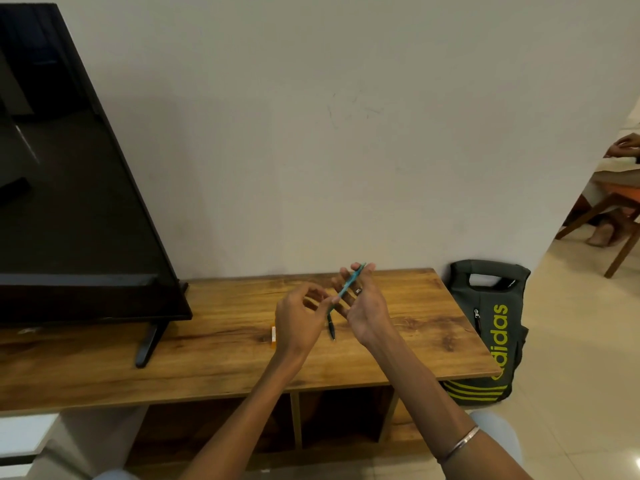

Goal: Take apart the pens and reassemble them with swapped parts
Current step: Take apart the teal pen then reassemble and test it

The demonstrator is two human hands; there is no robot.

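Observation:
My right hand (363, 306) holds a teal pen (349, 284) slanted upward above the wooden table (225, 355), its top end poking past my fingertips. My left hand (299, 317) pinches the pen's lower end between thumb and forefinger. A dark pen part (331, 327) hangs or lies just below that pinch; I cannot tell whether it is joined to the teal pen. A small orange piece (273, 336) lies on the table, partly hidden behind my left wrist.
A black TV (69, 188) on a stand (149, 344) fills the table's left part. A dark backpack (488, 327) with yellow lettering leans by the table's right end. Open shelves sit under the table. Another person sits on a wooden chair (609, 209) at far right.

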